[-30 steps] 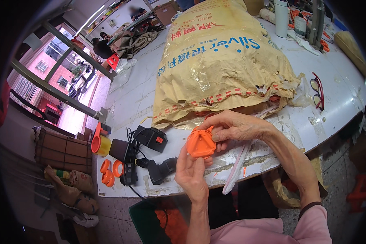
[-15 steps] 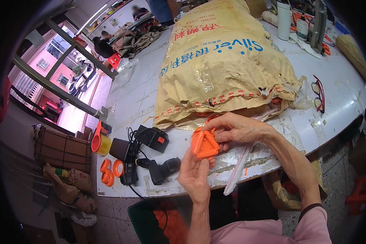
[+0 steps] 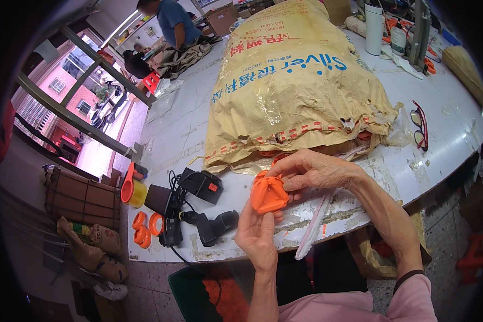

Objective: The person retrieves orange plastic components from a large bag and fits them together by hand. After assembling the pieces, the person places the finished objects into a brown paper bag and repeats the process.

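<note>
An orange plastic part [image 3: 270, 196] with a raised triangular rim is held between both hands, above the table's front edge. My left hand [image 3: 256, 229] grips it from below, the thumb pressed on its lower edge. From the upper right, my right hand [image 3: 315, 170] closes fingers and thumb on its top and side. Another orange piece [image 3: 282, 157] shows partly behind my right fingers, at the mouth of a large yellow woven sack [image 3: 300, 102]. That sack lies across the table just beyond my hands.
Left of my hands lie a black handheld tool [image 3: 216, 225], a black box [image 3: 201, 185] with cables, orange rings [image 3: 156, 222] and a yellow cup [image 3: 138, 193]. Red-framed glasses [image 3: 419, 126] and a white bottle [image 3: 374, 29] are to the right. A person in blue [image 3: 175, 24] stands far back.
The orange part has turned slightly in my fingers, showing its triangular face more squarely. At the back, the person in blue has moved left and come further into view.
</note>
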A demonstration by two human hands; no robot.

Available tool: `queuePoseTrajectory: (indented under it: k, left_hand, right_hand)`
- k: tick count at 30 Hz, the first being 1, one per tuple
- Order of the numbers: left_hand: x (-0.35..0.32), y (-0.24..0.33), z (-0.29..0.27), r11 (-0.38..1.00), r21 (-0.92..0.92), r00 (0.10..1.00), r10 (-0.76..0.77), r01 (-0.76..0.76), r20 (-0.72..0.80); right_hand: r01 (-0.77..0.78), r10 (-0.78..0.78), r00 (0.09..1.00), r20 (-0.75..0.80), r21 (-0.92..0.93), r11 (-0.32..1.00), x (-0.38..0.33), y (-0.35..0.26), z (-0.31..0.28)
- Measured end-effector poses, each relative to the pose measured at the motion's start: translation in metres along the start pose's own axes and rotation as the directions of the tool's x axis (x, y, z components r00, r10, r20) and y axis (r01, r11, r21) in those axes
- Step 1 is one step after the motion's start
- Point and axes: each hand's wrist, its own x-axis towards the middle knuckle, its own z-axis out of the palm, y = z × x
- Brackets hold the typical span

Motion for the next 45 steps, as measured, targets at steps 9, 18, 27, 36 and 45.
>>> queuePoseTrajectory:
  k: [9, 18, 27, 36, 45]
  left_hand:
    - [0.0003, -0.0012, -0.0016, 1.000, 0.017, 1.000, 0.012, -0.012, 0.003]
    - [0.0002, -0.0008, -0.0008, 1.000, 0.027, 1.000, 0.009, -0.010, 0.008]
    - [0.0003, 0.0003, -0.0004, 1.000, 0.017, 1.000, 0.013, -0.013, 0.027]
    - [0.0002, -0.0018, -0.0027, 1.000, 0.001, 0.999, 0.010, -0.010, 0.042]
    - [0.0039, -0.0013, -0.0013, 1.000, 0.009, 1.000, 0.005, -0.006, 0.028]
  right_hand:
    - [0.033, -0.031, 0.999, 0.029, -0.053, 0.998, 0.0001, -0.0014, -0.0009]
    - [0.012, -0.012, 1.000, -0.005, -0.055, 0.998, -0.0021, -0.0071, 0.0033]
    - [-0.031, 0.031, 0.999, -0.011, 0.024, 0.999, -0.0026, -0.0042, 0.0028]
    - [-0.064, 0.064, 0.998, -0.028, 0.000, 0.998, -0.0012, -0.0005, 0.0004]
    - [-0.083, 0.083, 0.996, -0.022, 0.002, 0.997, 0.0006, -0.0005, -0.0014]
